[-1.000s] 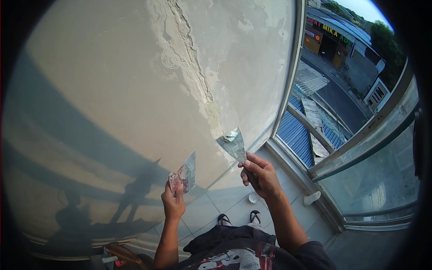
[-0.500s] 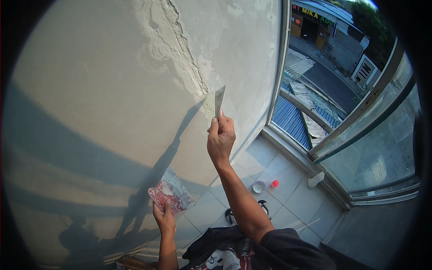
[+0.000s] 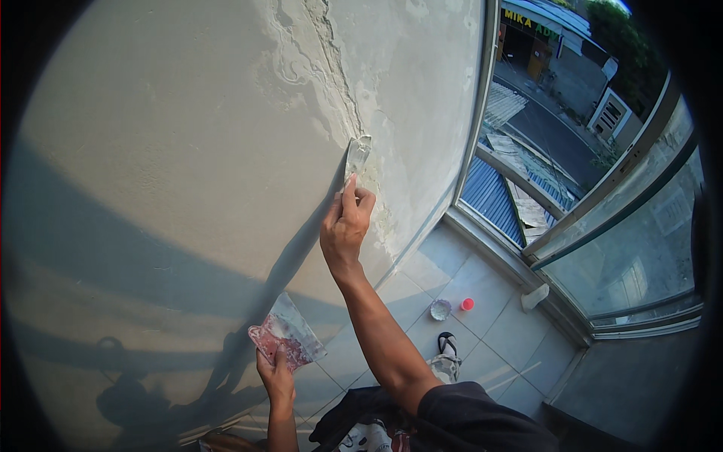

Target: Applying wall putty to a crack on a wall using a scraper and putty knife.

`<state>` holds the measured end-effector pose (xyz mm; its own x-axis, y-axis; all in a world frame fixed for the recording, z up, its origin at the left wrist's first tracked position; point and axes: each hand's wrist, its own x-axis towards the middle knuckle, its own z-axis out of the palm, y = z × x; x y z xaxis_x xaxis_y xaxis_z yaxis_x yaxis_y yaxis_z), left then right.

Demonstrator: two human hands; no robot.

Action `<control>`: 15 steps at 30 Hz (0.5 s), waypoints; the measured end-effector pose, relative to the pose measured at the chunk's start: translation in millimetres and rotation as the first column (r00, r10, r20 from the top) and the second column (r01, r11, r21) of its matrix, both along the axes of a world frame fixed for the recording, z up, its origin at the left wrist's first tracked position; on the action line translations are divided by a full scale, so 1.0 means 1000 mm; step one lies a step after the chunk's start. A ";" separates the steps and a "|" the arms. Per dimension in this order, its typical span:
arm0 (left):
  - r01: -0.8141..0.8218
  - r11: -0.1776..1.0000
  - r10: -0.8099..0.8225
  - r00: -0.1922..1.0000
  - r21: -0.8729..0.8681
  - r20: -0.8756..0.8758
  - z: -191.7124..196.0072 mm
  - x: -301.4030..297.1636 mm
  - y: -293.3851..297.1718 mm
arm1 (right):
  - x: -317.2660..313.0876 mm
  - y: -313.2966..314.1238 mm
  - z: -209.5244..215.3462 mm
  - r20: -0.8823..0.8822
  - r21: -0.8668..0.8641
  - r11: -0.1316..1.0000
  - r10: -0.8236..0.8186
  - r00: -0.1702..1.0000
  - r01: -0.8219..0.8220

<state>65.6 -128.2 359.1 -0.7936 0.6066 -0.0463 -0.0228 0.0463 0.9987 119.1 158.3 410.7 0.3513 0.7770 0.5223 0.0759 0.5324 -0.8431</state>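
My right hand (image 3: 347, 226) is closed round a putty knife (image 3: 357, 156), its index finger stretched along the blade. The blade lies at the wall (image 3: 188, 135), over the lower part of a long rough crack (image 3: 337, 64) edged with pale filler. Lower and to the left, my left hand (image 3: 276, 374) grips a wide scraper with a red handle and a pale blade (image 3: 288, 329). Whitish paste is smeared over that blade and its handle. The fingers behind the scraper are hidden.
On the tiled floor (image 3: 489, 346) stand a small bowl (image 3: 440, 309) and a pink-red cup (image 3: 468, 304). A whitish object (image 3: 535, 297) rests by the sill of the open window (image 3: 617, 260) on the right. My sandalled foot (image 3: 447, 345) is below the bowl.
My right hand has moved left, and the putty knife has turned from edge-on to lying over the crack. My left hand has hardly moved. The view has shifted slightly.
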 end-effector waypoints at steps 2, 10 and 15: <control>-0.002 1.000 0.002 1.000 0.002 0.018 -0.002 -0.002 -0.002 | -0.003 -0.011 -0.001 -0.043 0.038 0.998 0.044 0.998 -0.042; -0.008 1.000 0.006 0.996 0.017 0.090 0.004 -0.002 0.003 | 0.033 -0.014 -0.001 0.013 -0.060 0.998 0.009 1.000 -0.009; 0.051 0.999 -0.050 0.994 -0.002 0.095 -0.006 -0.002 0.004 | 0.032 0.025 -0.006 0.069 0.010 0.999 -0.051 0.996 0.051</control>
